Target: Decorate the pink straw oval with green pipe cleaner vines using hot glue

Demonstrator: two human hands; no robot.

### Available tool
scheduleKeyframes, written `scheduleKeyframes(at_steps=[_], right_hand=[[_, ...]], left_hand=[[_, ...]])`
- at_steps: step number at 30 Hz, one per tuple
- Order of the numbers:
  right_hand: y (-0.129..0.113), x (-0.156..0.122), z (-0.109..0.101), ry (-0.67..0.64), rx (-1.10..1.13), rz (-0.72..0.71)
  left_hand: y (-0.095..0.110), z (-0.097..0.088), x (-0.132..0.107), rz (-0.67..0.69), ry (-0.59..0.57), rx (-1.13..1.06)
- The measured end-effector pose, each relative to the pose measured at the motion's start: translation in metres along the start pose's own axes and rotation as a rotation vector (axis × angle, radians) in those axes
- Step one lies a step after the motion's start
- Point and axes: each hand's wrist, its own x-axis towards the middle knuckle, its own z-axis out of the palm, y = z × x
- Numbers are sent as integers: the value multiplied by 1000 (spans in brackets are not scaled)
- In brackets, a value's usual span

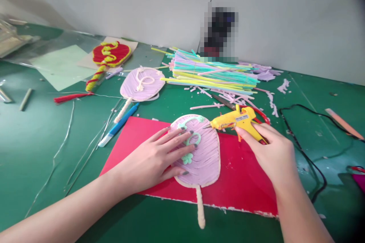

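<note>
A lilac pipe-cleaner fan (207,159) with a cream rim and cream handle lies on a red board (242,174). Mint-green curls and a small flower (187,158) decorate its face. My left hand (159,155) rests flat on the fan's left side, fingers spread over the mint pieces and partly hiding them. My right hand (270,152) is wrapped round the grip of a yellow hot glue gun (235,119). The gun's nozzle points left, at the fan's upper right edge; whether it touches the fan I cannot tell.
Behind lies a bundle of pastel pipe cleaners (213,72) with lilac scraps. Red-handled pliers or scissors (258,112) sit behind the glue gun. Another lilac fan (134,85), a red-and-yellow fan (114,55) and a blue pen-like tool (121,123) are left; a black cord (302,152) curves right.
</note>
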Motion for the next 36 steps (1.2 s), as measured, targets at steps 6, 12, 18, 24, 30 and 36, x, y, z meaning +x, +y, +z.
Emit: scheduleKeyframes(at_steps=[6, 12, 18, 24, 30, 36], right_hand=[[2, 1, 0, -19, -6, 9], [3, 0, 0, -34, -9, 13], [6, 1, 1, -56, -7, -2], [5, 1, 0, -70, -3, 23], [4, 2, 1, -68, -11, 34], [4, 1, 1, -66, -22, 23]], left_hand=[[1, 0, 1, -1, -6, 44], [1, 1, 0, 11, 13, 36], [2, 1, 0, 17, 6, 38], [2, 1, 0, 24, 7, 25], [3, 1, 1, 29, -4, 50], [4, 2, -1, 12, 11, 50]])
